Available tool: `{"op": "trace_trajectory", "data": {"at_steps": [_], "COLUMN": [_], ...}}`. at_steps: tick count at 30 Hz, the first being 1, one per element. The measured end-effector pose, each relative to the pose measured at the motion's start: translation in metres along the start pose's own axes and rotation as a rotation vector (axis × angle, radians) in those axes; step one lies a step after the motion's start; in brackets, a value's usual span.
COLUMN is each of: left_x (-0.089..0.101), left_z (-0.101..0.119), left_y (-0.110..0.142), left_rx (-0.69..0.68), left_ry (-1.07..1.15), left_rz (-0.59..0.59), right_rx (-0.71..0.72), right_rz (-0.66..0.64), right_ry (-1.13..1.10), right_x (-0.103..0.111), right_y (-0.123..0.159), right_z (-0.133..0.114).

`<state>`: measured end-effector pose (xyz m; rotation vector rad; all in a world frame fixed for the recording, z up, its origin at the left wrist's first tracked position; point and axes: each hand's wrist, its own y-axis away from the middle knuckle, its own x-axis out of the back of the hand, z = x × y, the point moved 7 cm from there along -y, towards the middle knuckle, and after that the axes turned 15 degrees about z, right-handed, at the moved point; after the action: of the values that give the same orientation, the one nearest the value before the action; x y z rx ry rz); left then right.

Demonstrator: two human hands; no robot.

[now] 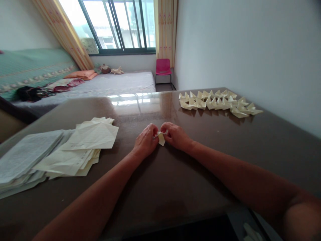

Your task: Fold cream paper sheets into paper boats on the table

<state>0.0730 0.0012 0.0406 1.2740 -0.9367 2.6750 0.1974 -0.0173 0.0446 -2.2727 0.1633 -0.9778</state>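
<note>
My left hand (pixel 145 140) and my right hand (pixel 177 135) meet at the middle of a dark brown table (pixel 175 187). Both pinch a small folded piece of pale yellow paper (pixel 161 138) between their fingertips, just above the tabletop. The fingers of both hands are curled closed on it. At the far right of the table lie several folded pale paper shapes (pixel 218 102) in rows.
A pile of flat paper sheets (pixel 62 150) lies on the table's left side. Behind the table are a bed (pixel 100 85), a pink chair (pixel 163 68), a window with curtains, and a white wall on the right.
</note>
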Motion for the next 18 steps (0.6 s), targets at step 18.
{"op": "trace_trajectory", "data": {"at_steps": [18], "left_x": [0.023], "left_z": [0.003], "left_y": [0.002], "left_rx": [-0.245], "left_ry": [-0.129], "left_rz": [-0.265], "right_rx": [0.288], "right_rz": [-0.356], "right_ry": [0.013], "right_x": [0.018], "right_y": [0.003], "right_z": [-0.002]}}
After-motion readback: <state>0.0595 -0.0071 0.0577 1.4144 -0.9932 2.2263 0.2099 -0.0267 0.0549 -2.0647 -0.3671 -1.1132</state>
